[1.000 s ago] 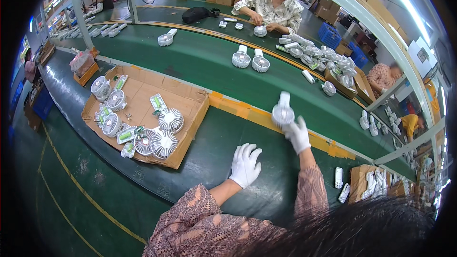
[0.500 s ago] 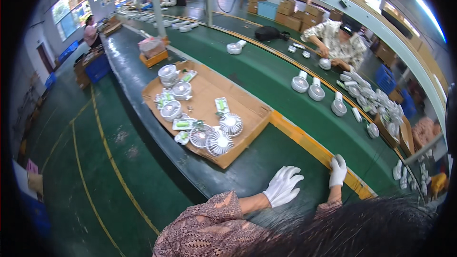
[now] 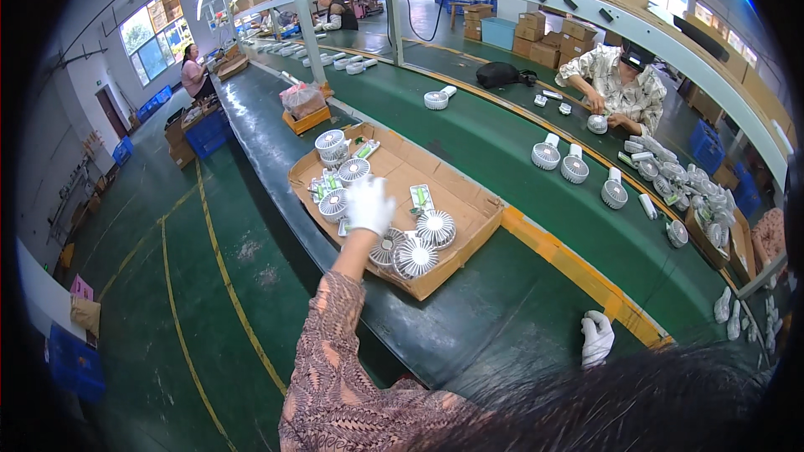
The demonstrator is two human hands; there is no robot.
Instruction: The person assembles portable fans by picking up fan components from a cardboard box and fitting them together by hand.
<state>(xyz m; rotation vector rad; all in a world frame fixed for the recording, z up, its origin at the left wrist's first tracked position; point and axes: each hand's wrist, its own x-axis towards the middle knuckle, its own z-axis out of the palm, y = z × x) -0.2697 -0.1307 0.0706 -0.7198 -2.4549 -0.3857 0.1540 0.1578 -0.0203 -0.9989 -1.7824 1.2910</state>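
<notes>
Fan heads (image 3: 417, 258) flank the left hand (image 3: 369, 204); the right hand (image 3: 596, 339) rests well apart.

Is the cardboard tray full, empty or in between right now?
In between: white fan heads crowd the left and near parts of the tray, while its far-right floor is bare.

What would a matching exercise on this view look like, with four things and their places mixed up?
Things:
1. left hand
2. right hand
3. black bag
4. pinkish plastic bag

Places:
A. beside the yellow tape strip
B. in the small orange box
C. over the cardboard tray of white fan heads
D. beyond the green belt

Pairs: 1-C, 2-A, 3-D, 4-B
</notes>
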